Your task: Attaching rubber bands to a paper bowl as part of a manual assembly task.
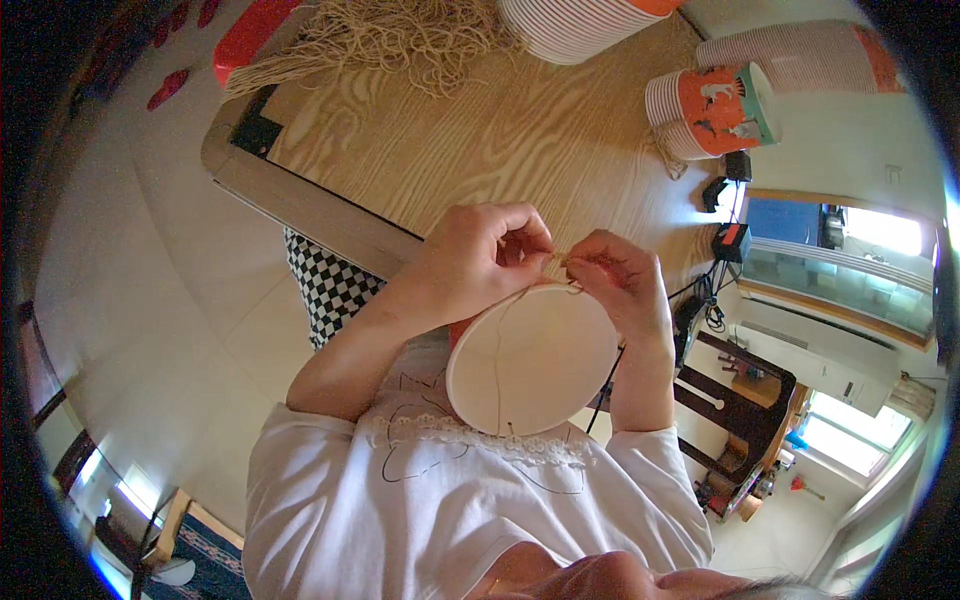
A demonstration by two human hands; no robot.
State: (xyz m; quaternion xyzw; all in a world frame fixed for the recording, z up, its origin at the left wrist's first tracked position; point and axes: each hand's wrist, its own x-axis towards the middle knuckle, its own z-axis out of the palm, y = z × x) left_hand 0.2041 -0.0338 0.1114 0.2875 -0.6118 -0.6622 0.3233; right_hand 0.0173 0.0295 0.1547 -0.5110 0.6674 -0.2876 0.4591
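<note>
In front of my chest is a paper bucket [535, 365], its round white opening turned up toward me. A thin tan twine [500, 345] runs across the opening from the far rim to the near rim, where a small dark spot shows. At the far rim, my left hand [490, 250] pinches the twine between thumb and fingers. Close beside it, my right hand [622, 285] also pinches twine at the rim. Only a short gap separates the fingertips, and the exact shape of the twine between them is too small to make out.
Beyond my hands stretches a wood-grain table [450, 150]. On it lie a loose heap of twine [400, 45], a stack of white-rimmed buckets [580, 25] and an orange-and-green printed bucket stack [710, 110]. Another bucket stack [800, 58] stands behind. Black adapters [732, 240] and cables sit at the right edge.
</note>
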